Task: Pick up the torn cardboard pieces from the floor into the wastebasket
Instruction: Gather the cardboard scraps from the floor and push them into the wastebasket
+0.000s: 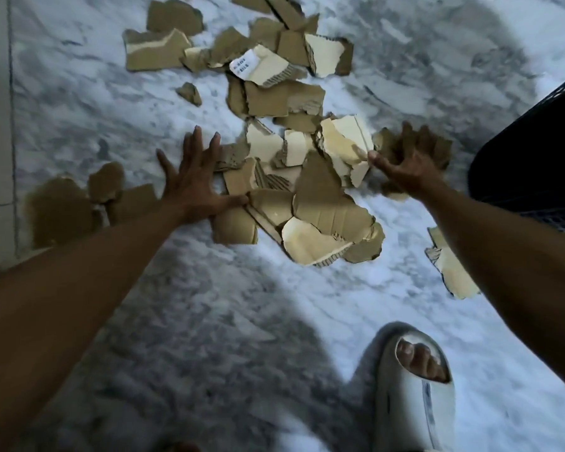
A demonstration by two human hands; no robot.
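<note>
Several torn cardboard pieces (323, 203) lie scattered on the marble floor (209, 305), brown and cream, in a heap running from the top centre down to the middle. My left hand (193, 181) is spread flat with straight fingers at the left edge of the heap, its thumb touching a piece. My right hand (405, 161) hovers with fingers spread at the heap's right side, over brown scraps, thumb near a cream piece (349, 141). The black mesh wastebasket (535, 164) stands at the right edge, partly cut off.
More brown scraps (62, 207) lie to the left near a tile border, and one cream piece (454, 272) lies under my right forearm. My foot in a grey slipper (415, 393) stands at the bottom right.
</note>
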